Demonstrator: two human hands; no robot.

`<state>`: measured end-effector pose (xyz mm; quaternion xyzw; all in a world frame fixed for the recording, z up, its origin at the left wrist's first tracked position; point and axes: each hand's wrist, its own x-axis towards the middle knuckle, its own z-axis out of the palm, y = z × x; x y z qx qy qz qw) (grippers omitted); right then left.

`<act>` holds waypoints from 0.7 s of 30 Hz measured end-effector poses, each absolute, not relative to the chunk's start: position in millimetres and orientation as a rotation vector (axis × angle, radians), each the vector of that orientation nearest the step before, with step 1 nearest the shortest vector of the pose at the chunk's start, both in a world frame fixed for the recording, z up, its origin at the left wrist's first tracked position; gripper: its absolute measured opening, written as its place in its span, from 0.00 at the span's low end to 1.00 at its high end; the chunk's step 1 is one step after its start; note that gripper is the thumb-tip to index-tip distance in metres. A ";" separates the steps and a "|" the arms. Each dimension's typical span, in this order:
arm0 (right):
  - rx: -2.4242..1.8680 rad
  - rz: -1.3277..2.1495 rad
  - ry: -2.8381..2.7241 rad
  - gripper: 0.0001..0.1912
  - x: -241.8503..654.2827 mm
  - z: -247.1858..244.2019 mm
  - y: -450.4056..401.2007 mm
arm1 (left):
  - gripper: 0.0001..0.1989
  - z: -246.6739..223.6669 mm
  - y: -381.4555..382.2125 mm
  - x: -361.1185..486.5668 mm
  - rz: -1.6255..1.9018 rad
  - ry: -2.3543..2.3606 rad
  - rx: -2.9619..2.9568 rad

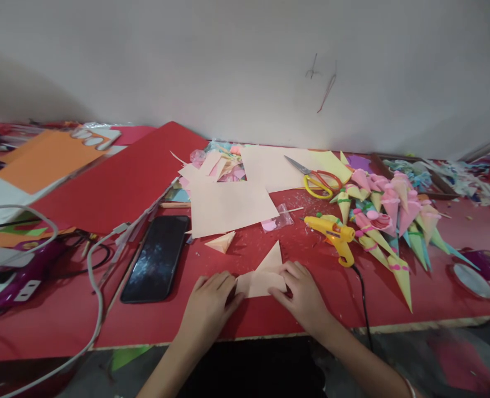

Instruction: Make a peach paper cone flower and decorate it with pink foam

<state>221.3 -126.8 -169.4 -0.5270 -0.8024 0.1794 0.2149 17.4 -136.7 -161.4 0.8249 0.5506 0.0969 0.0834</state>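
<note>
Near the front edge of the red table, a folded piece of peach paper (pixel 262 284) lies between my hands, one pointed flap standing up behind it. My left hand (pixel 214 298) pinches its left end between thumb and fingers. On the right end, my right hand (pixel 301 293) grips it the same way, thumb in front and fingers behind. A small folded peach paper cone (pixel 222 243) lies just beyond my left hand. Behind that is a flat peach sheet (pixel 230 207).
A black phone (pixel 156 260) lies to the left, beside a white cable (pixel 99 293). Right of my hands are a yellow glue gun (pixel 334 235), scissors (pixel 319 182) and a pile of paper cones (pixel 398 207). A large red sheet (pixel 120 177) leans back left.
</note>
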 end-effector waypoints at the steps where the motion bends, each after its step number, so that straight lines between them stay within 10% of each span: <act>1: -1.463 0.485 -2.232 0.08 221.3 -169.6 -126.7 | 0.07 -162.8 -137.1 15.9 0.321 1.654 2.459; 7: -1.482 0.423 -2.285 0.06 220.8 -171.2 -125.4 | 0.26 -162.8 -135.5 9.7 0.285 1.407 2.828; 21: -1.348 0.122 -2.360 0.18 221.4 -169.9 -132.0 | 0.22 -139.0 -141.6 -20.5 -0.139 1.054 2.889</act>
